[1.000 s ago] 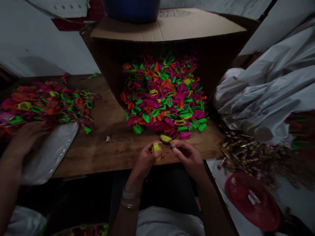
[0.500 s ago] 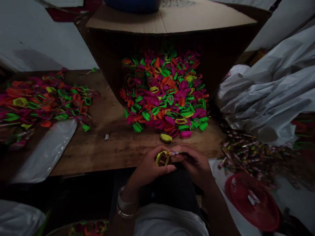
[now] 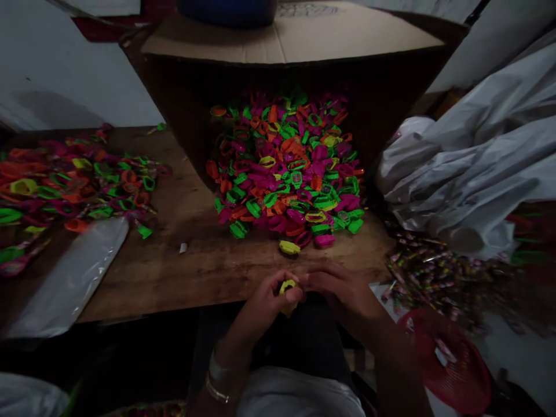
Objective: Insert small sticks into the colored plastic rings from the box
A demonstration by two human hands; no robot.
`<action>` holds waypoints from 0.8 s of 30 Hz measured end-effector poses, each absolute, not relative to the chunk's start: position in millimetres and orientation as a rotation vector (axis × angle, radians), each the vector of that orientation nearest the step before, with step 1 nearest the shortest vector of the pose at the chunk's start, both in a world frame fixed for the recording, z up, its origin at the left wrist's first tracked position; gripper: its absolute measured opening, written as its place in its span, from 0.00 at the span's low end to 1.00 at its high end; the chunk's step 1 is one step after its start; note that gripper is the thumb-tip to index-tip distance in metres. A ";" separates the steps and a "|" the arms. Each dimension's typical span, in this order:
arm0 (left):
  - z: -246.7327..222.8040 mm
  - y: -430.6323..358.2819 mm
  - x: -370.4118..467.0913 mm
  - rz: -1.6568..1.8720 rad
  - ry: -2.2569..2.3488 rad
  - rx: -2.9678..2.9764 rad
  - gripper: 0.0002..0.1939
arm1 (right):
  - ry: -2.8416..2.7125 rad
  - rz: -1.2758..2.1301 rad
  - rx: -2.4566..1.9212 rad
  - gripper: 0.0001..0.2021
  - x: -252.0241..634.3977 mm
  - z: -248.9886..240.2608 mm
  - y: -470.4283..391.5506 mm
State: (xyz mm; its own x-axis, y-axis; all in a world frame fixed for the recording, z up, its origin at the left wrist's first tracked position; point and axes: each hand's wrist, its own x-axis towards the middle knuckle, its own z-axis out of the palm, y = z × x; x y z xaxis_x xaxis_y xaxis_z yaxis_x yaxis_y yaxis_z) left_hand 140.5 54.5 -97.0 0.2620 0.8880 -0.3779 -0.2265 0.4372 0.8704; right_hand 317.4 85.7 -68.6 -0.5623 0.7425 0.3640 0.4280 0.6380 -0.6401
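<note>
Low over the table's front edge, my left hand (image 3: 266, 302) is closed around a yellow toy watch (image 3: 287, 287), its ring-shaped band partly covered by the thumb. My right hand (image 3: 341, 289) is right beside it, fingers bent and drawn together at the watch's right side. Whatever those fingers pinch is hidden behind them. Just beyond both hands, a single yellow toy watch (image 3: 289, 248) lies on the wooden table (image 3: 208, 278). Behind it, a heap of pink, green, orange and yellow toy watches (image 3: 295, 174) spills from a cardboard box (image 3: 360, 43) lying on its side.
More toy watches (image 3: 87, 179) with thin wrapped strips are piled at left, beside a clear plastic bag (image 3: 82, 278). On the right are white plastic sacks (image 3: 473, 156), a mass of slim wrapped sticks (image 3: 443, 272) and a red basket (image 3: 464, 370). A blue container (image 3: 226, 11) rests on the box.
The yellow toy watch has turned in my left hand. The printed strip between my right fingertips has gone out of sight. The view has shifted slightly.
</note>
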 end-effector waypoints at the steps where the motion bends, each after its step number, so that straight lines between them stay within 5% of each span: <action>1: -100.6 51.4 145.9 0.858 1.009 0.754 0.19 | -2.288 0.687 -0.909 0.15 321.0 -66.7 85.6; 7: -122.1 47.9 161.6 0.867 0.911 0.559 0.24 | -2.283 0.802 -0.948 0.14 339.7 -75.9 84.0; 11: -107.3 77.5 96.3 1.511 1.036 0.516 0.27 | -2.035 0.786 -1.169 0.28 345.8 -82.0 82.7; 15: -98.1 97.0 17.1 2.011 1.234 0.475 0.32 | -1.967 0.720 -1.250 0.22 368.4 -99.7 96.5; 19: -122.1 107.8 13.2 1.541 1.899 0.739 0.26 | -1.900 0.506 -1.751 0.16 404.9 -135.9 144.6; 24: -150.6 138.5 59.9 1.239 2.082 0.934 0.11 | -1.801 0.265 -2.108 0.14 429.1 -149.8 222.1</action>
